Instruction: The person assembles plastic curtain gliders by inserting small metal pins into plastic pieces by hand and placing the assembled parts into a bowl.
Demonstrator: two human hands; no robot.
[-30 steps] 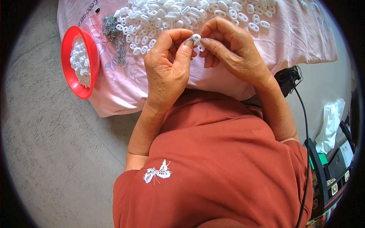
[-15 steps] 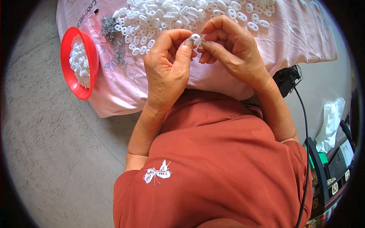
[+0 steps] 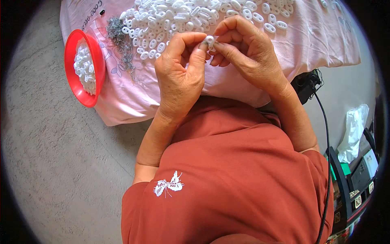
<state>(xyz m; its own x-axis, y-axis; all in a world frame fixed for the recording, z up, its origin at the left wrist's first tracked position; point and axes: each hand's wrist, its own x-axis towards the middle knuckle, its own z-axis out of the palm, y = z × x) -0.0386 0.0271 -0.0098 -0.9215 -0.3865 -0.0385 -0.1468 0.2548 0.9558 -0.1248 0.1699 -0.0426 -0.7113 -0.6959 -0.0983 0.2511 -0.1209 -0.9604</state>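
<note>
Between my two hands, over the near part of the pink cloth (image 3: pixel 134 105), is a small white plastic piece (image 3: pixel 210 39) with a round hole facing up. My left hand (image 3: pixel 180 77) pinches its left side between thumb and forefinger. From the right, the thumb and forefinger of my right hand (image 3: pixel 254 59) close on the same piece. Fingers cover its lower part, so whether anything thin is held with it cannot be seen. Just beyond lies a heap of white oval two-holed plastic pieces (image 3: pixel 150 18).
Left of the heap is a tangle of thin grey wire-like bits (image 3: pixel 117 30). A red bowl (image 3: pixel 71 75) full of white pieces sits at the cloth's left edge. A black cable (image 3: pixel 327 162) runs down on the right, near a white plastic bag (image 3: pixel 352 134).
The white piece has turned slightly between my fingers, and both hands have shifted very little. The heap and bowl look the same.
</note>
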